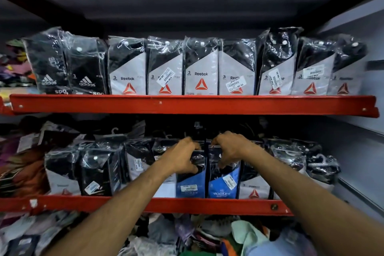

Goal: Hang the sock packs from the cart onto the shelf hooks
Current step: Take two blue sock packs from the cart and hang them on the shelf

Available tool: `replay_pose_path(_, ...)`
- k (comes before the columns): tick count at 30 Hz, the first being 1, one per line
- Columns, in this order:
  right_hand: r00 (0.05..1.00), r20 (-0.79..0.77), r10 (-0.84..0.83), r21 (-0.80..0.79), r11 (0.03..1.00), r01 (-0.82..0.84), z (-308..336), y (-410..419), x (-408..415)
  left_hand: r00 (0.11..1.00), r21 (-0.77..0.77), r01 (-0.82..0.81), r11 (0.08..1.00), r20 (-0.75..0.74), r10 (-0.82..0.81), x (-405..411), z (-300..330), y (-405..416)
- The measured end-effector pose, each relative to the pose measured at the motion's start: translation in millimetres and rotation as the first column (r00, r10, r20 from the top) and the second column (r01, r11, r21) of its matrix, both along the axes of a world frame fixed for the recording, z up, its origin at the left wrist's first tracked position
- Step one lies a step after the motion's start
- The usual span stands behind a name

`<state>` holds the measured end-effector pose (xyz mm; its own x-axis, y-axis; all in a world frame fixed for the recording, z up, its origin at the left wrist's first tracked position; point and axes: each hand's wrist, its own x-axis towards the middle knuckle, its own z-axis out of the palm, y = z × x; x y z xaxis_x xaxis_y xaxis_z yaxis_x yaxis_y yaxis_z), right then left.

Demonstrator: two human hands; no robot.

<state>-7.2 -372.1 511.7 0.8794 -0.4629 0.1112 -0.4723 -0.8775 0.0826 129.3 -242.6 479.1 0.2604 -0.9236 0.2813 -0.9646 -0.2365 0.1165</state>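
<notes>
Two blue Jockey sock packs stand side by side on the lower red shelf (145, 206). My left hand (182, 158) grips the top of the left blue pack (190, 185). The top of the right blue pack (223, 185) is pinched by my right hand (230, 148). Both packs are upright, wrapped in clear plastic with price stickers. Grey-and-black Reebok packs (254, 189) stand on either side of them. No cart or hooks show clearly.
The upper red shelf (187, 104) holds a row of Reebok packs (200, 68) and two black Adidas packs (87, 66) at the left. Loose socks and cloth (207, 237) pile up below the lower shelf. Mixed coloured goods (18, 164) lie at far left.
</notes>
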Motion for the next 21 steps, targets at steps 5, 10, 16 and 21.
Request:
replay_pose_path(5,0.992,-0.129,0.008,-0.128,0.992,-0.024,-2,-3,6,0.997,0.011,0.000,1.000,0.079,-0.001,-3,1,-4)
replay_pose_path(10,0.993,-0.108,0.035,-0.207,0.977,-0.057,-12,-2,3,0.988,0.031,-0.027,0.999,0.153,0.022,-4,-4,-3)
replay_pose_path(16,0.997,0.041,0.059,-0.202,0.978,-0.049,-21,10,-11,0.970,0.010,-0.106,0.994,0.221,0.101,-14,-15,28)
replay_pose_path(21,0.948,0.306,0.088,-0.214,0.977,-0.022,-67,53,-31,0.968,-0.150,-0.097,0.984,0.217,0.128,-22,-67,86)
